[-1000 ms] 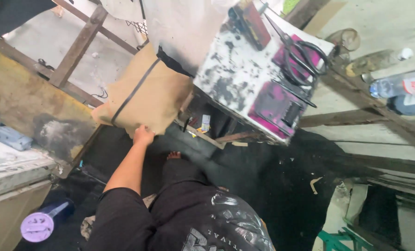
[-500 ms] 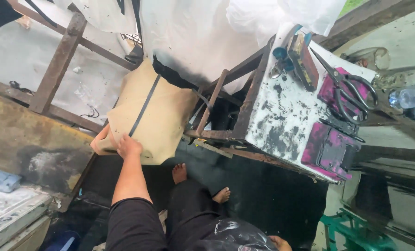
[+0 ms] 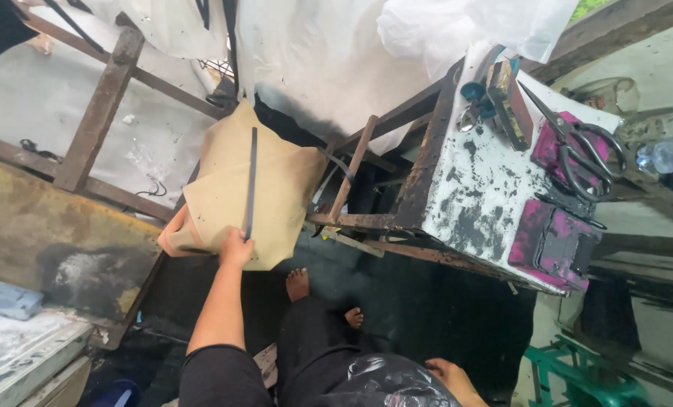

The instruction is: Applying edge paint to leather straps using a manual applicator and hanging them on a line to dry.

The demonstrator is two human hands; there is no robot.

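My left hand (image 3: 236,249) grips the lower edge of a tan folded bundle (image 3: 223,181) with a dark strap (image 3: 250,181) running down its middle. The bundle leans against a rusty metal frame (image 3: 95,113) at floor level. My right hand (image 3: 451,378) rests low by my knee at the bottom of the view, holding nothing, its fingers loosely spread. My bare feet (image 3: 299,283) stand on the dark floor just below the bundle.
A paint-stained white table (image 3: 479,188) on a rusty frame stands at the right, carrying black scissors (image 3: 577,151), pink-stained pads (image 3: 551,245) and a small dark block. A plastic bottle (image 3: 668,154) lies beyond it. White plastic sheeting (image 3: 329,60) hangs behind. A green stool (image 3: 577,373) stands at bottom right.
The view has swung, so the stained table now sits further right and lower. My left hand stays on the tan bundle's lower edge, and my right hand has come into view.
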